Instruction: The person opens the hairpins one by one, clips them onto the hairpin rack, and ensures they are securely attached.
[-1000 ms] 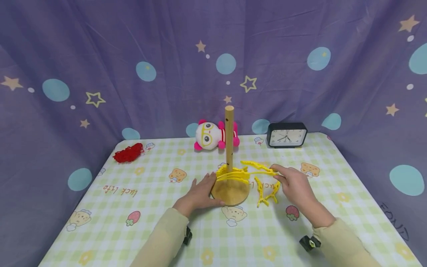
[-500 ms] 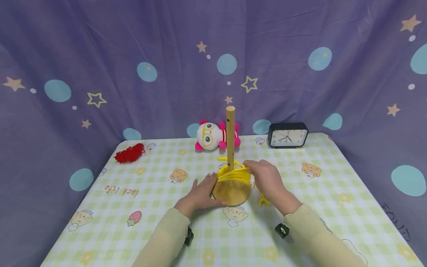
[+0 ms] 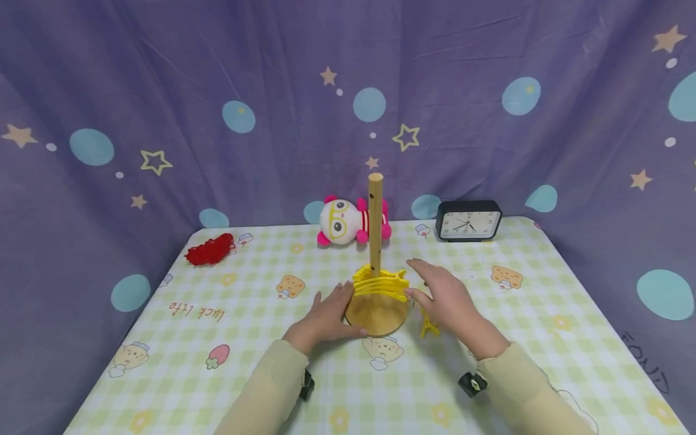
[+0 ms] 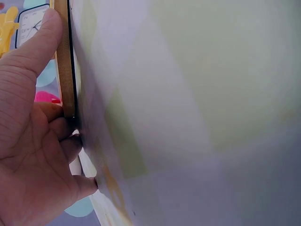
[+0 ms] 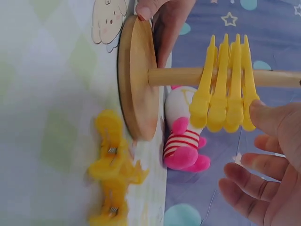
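The left hand [image 3: 323, 314] is grasping the round wooden base [image 3: 375, 317] at its left edge, thumb along the near rim and fingers around the side. The right hand [image 3: 448, 299] is holding nothing: its fingers are spreading loosely, and its thumb is lying at the end of the outermost yellow clip, touching or very nearly so; the contact is hard to tell.

Four clips [image 5: 223, 89] are sitting side by side across the upright post [image 5: 176, 76], with a stretch of bare wood showing between them and the base. How each is gripping the post is not clear. Some loose clips [image 5: 113, 169] are lying on the desk [image 3: 179, 393] to the right of the base, partly behind the right hand in the head view; they are blurred in the right wrist view, but small metal springs are showing.

The clips are looking light and fairly stiff, likely smooth plastic that could be slipping under a fingertip. Pinching one by its thicker end near the spring, thumb against fingers, would probably be surest; the thin tips are seeming easier to bend or snap. The post and base are looking rigid and heavier, the tall post likely tipping if pushed high up, so the rim is serving as a sensible place for steadying.

Behind, a panda toy [image 3: 339, 223] is lying on its side, a clock [image 3: 467, 222] is standing to the right, and a red bundle [image 3: 211, 249] is resting far left.
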A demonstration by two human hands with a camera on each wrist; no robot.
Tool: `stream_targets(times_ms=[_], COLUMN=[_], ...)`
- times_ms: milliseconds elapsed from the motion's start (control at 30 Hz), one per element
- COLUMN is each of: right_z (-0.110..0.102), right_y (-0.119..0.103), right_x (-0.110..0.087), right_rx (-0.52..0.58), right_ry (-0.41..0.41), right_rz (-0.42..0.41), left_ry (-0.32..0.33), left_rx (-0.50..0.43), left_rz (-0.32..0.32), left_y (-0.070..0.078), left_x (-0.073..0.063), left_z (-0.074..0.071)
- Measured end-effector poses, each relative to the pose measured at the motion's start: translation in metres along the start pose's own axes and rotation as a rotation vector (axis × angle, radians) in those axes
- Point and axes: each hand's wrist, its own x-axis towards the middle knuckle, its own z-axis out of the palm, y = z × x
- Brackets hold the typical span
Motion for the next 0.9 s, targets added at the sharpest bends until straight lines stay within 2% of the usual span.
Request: stream_targets(times_ms=[233,533,733,900], right_z=[-0.006,-0.003,0.007,0.016], right_y=[0.021,0.043,0.045,0.041], right_x=[-0.018,-0.034,-0.041,-0.043], right_rx=[-0.006,-0.051,-0.105,-0.173], right_ry=[-0.007,-0.112,-0.223,-0.277], right_rz=[0.157,0.360,0.438,0.471], left_ry=[0.001,0.009,0.006,0.006], left_rx=[0.003,0.012,0.008,0.001], left_rz=[0.003,0.010,0.003,0.008], left_y=[-0.001,-0.003,-0.002,-0.001], left_x=[0.002,0.002,0.002,0.002], left_z=[0.001,0.001,0.000,0.001])
